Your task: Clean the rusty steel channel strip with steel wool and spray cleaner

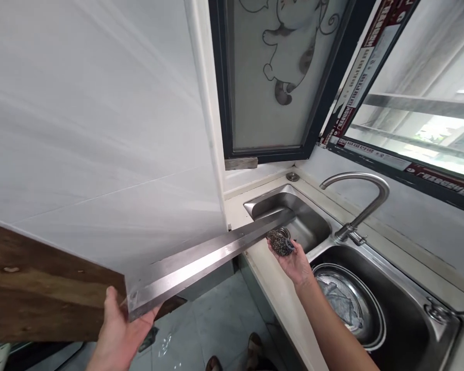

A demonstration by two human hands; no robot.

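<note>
While the left hand (119, 330) and the right hand (290, 263) work at arm's length, they reach over a cream countertop (272, 296) set against a white tiled wall (100, 129). A double steel sink (410, 278) sits in the countertop, with a curved faucet (371, 180) behind it and a strainer (344, 299) lying in the larger basin. Above are a frosted window pane (270, 103) with a cat drawn on it and an open window (421, 72). Grey floor tiles (224, 319) and sandals (255, 350) show below.

A long steel strip (204, 263) slants from the lower left to above the small basin, its brushed face bright and flat. The left hand closes firmly around its near end, beside a dark wooden board (34, 278); whether strip and board are joined cannot be told. The right hand, palm up, curls narrowly around a ball of steel wool (280, 242), which sits against the underside of the strip's far end.
</note>
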